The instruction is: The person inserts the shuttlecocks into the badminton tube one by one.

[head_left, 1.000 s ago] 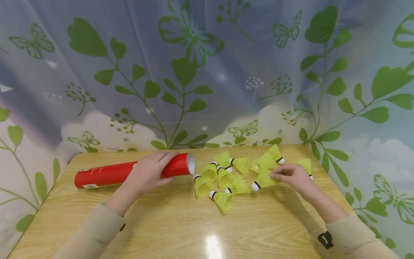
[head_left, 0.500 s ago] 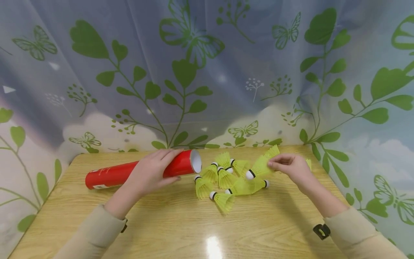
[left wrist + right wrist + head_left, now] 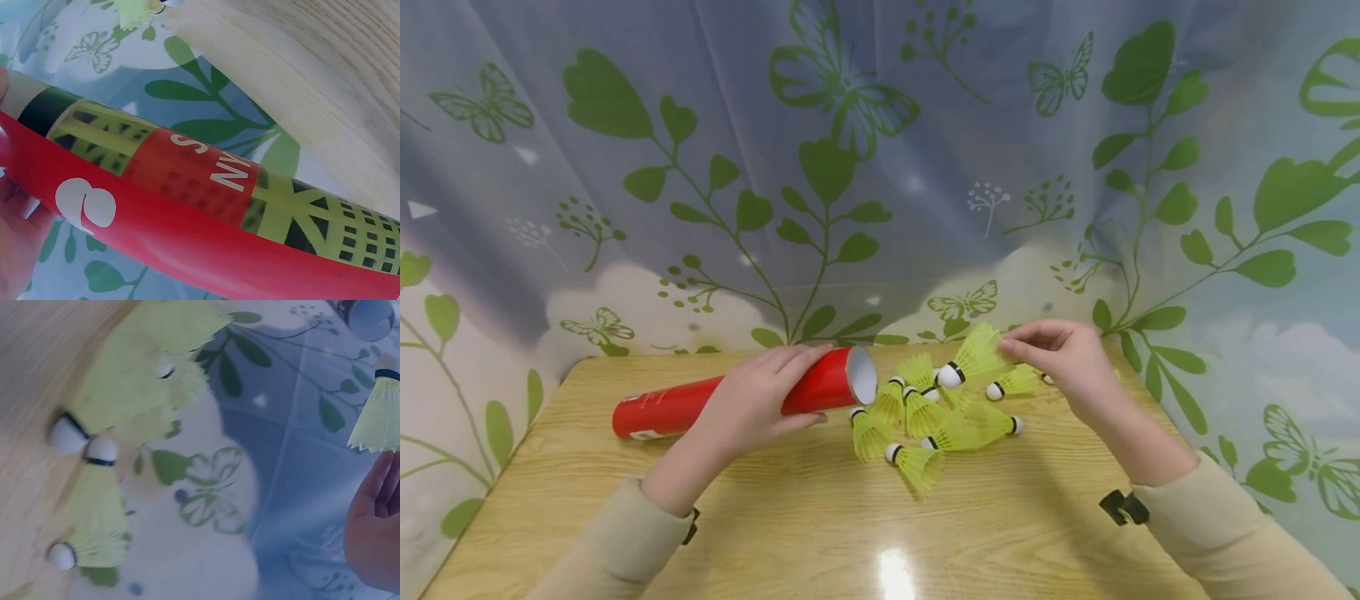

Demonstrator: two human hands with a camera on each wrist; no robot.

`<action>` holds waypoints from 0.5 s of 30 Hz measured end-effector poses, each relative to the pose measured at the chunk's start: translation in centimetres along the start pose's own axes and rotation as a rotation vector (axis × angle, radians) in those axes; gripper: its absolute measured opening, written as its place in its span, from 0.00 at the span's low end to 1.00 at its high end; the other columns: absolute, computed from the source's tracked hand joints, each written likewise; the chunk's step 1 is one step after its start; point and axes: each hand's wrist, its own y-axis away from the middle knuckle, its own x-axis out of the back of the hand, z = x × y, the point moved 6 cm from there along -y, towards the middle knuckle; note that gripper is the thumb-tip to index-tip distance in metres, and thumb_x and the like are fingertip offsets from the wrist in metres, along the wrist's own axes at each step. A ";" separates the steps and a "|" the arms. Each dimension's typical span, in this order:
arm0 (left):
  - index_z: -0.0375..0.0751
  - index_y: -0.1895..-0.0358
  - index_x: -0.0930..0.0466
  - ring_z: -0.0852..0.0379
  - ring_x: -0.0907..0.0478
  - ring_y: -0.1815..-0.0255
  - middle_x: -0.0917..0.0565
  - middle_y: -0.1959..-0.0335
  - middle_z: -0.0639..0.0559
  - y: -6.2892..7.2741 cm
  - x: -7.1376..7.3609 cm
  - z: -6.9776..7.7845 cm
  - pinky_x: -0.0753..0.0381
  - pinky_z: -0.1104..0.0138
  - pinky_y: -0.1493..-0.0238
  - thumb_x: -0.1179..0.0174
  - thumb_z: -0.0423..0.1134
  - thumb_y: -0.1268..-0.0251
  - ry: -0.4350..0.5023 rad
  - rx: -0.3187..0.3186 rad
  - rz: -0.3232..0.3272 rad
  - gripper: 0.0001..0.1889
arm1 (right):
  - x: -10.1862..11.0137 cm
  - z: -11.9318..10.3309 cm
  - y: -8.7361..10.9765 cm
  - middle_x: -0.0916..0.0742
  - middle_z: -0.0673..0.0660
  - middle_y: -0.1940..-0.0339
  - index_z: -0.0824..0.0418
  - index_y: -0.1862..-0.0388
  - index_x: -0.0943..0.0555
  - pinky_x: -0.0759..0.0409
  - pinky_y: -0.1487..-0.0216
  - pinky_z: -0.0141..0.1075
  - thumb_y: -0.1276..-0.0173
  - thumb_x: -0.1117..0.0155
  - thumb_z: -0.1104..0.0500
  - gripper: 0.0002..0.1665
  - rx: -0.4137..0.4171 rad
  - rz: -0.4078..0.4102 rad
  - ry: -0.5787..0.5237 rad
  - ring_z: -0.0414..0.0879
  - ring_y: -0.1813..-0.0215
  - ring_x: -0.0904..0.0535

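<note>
My left hand (image 3: 748,406) grips a red shuttlecock tube (image 3: 823,385) near its open right end, which is tipped up off the table. A see-through strip along the tube (image 3: 206,181) in the left wrist view shows yellow-green netting, a black band and a white part inside. Thumb and fingers of my right hand (image 3: 1067,362) pinch the skirt edge of a yellow shuttlecock (image 3: 979,352). Its white cork points left towards the tube mouth, a short gap away. In the right wrist view, the held shuttlecock (image 3: 377,415) appears at the right edge with the cork up.
Several loose yellow shuttlecocks (image 3: 917,410) lie in a cluster on the wooden table (image 3: 790,517), right of the tube. Another shuttlecock (image 3: 1017,382) lies below my right hand, and more are partly hidden by it. A leaf-printed curtain (image 3: 880,250) hangs behind the table.
My right hand has lifted a shuttlecock and carried it left and upward. One shuttlecock has shifted, its cork now pointing right. The tube has moved right, its mouth rising slightly.
</note>
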 end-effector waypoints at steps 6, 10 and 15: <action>0.41 0.27 0.25 0.43 0.12 0.42 0.13 0.39 0.43 -0.1 0.3 0.5 0.09 0.49 0.45 0.14 0.54 0.54 -0.013 -0.043 0.037 0.49 | -2.1 -2.0 -0.3 0.08 0.38 0.65 0.50 0.63 0.08 0.14 0.50 0.27 0.28 0.27 0.63 0.07 0.039 -0.034 -0.081 0.36 0.60 0.12; 0.42 0.27 0.25 0.43 0.12 0.42 0.13 0.39 0.43 -0.1 0.5 0.7 0.09 0.49 0.45 0.14 0.54 0.53 -0.011 -0.049 0.040 0.48 | -3.7 -3.0 -0.6 0.08 0.40 0.64 0.54 0.62 0.09 0.13 0.48 0.29 0.28 0.27 0.64 0.04 0.070 -0.056 -0.099 0.37 0.60 0.12; 0.42 0.27 0.26 0.44 0.13 0.40 0.14 0.36 0.44 -0.3 0.7 0.8 0.09 0.49 0.44 0.16 0.51 0.49 0.013 -0.038 0.035 0.46 | -5.6 -3.8 -1.0 0.08 0.42 0.65 0.62 0.60 0.10 0.12 0.49 0.30 0.29 0.26 0.62 0.03 0.107 -0.087 -0.122 0.38 0.61 0.12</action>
